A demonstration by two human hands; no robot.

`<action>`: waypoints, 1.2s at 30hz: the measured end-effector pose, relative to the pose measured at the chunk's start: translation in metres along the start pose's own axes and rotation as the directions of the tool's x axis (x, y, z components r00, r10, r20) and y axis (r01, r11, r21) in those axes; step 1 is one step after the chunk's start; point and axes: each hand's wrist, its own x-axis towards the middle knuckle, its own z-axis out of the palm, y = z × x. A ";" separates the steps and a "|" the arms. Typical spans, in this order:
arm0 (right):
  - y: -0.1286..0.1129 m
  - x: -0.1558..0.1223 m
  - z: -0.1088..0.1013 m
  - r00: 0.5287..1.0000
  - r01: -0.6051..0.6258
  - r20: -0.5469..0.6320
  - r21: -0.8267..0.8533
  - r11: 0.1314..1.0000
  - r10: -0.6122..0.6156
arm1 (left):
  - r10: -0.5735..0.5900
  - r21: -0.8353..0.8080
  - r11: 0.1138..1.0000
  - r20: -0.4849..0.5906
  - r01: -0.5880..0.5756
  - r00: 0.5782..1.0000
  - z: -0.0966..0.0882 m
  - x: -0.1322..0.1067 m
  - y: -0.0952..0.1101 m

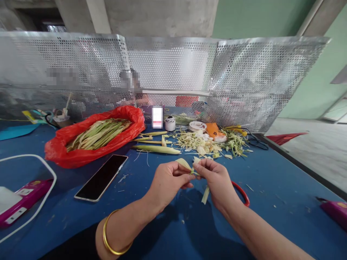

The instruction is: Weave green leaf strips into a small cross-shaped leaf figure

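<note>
Above the blue table [271, 180], my left hand [166, 180] and my right hand [215, 178] meet, both pinching a pale yellow-green leaf strip [187, 165]. Its folded part sits between my fingertips, and a loose end [205, 195] hangs down under my right hand. A gold bangle [110, 238] circles my left wrist. Several long leaf strips [155, 148] lie on the table just beyond my hands.
A red plastic bag [81, 153] full of green strips lies at the left, a black phone [101, 177] beside it. Leaf scraps [206, 142], tape rolls [170, 123] and an orange object [214, 131] sit by the perforated metal screen [244, 79]. A red loop [241, 191] lies behind my right hand.
</note>
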 end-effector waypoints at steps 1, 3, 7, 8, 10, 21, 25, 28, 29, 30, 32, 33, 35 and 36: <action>0.000 0.000 0.001 1.000 0.017 -0.003 -0.025 1.000 -0.017 | -0.003 -0.004 1.000 -0.012 0.003 1.000 0.000 0.000 0.000; 0.000 -0.001 0.003 0.999 0.039 0.004 -0.076 0.996 -0.039 | 0.001 -0.009 1.000 -0.035 -0.001 0.999 0.001 0.000 0.000; -0.001 -0.003 0.004 0.998 0.058 0.046 -0.148 0.987 -0.052 | 0.041 0.023 0.999 -0.079 -0.039 0.996 0.001 0.000 -0.002; -0.001 -0.002 0.002 0.997 0.061 0.055 -0.183 0.981 -0.052 | 0.046 0.033 0.999 -0.089 -0.043 0.995 0.000 0.001 -0.002; -0.003 0.000 -0.002 0.994 0.111 0.019 -0.299 0.948 -0.110 | 0.049 0.044 0.998 -0.099 -0.045 0.994 0.000 0.001 -0.002; -0.017 -0.003 -0.004 0.921 0.363 0.279 -0.363 0.858 -0.271 | -0.007 0.012 1.000 0.017 0.007 1.000 0.005 -0.004 -0.008; -0.015 -0.004 -0.003 0.970 0.150 0.222 -0.205 0.967 -0.104 | -0.020 -0.006 1.000 0.035 0.020 0.999 0.005 -0.004 -0.007; -0.014 -0.004 -0.002 0.975 0.110 0.211 -0.179 0.978 -0.071 | -0.029 -0.014 0.999 0.041 0.029 0.999 0.005 -0.003 -0.004; -0.013 -0.004 -0.002 0.976 0.127 0.202 -0.195 0.973 -0.087 | -0.030 -0.004 1.000 0.043 0.030 0.999 0.005 -0.003 -0.003; -0.011 -0.005 -0.002 0.974 0.157 0.195 -0.219 0.963 -0.115 | -0.034 0.011 0.999 0.046 0.034 0.998 0.005 -0.003 -0.003; -0.009 -0.005 -0.002 0.960 0.250 0.195 -0.284 0.926 -0.200 | -0.054 0.042 0.998 0.064 0.052 0.996 0.005 -0.003 -0.003; -0.008 -0.005 -0.002 0.948 0.300 0.203 -0.316 0.900 -0.245 | -0.068 0.054 0.997 0.081 0.063 0.994 0.005 -0.003 -0.004; -0.005 -0.004 -0.002 0.923 0.375 0.230 -0.369 0.851 -0.307 | -0.088 0.080 0.994 0.113 0.079 0.990 0.004 -0.003 -0.005; -0.005 -0.003 -0.003 0.909 0.410 0.248 -0.390 0.824 -0.334 | -0.092 0.083 0.993 0.116 0.082 0.989 0.004 -0.002 -0.006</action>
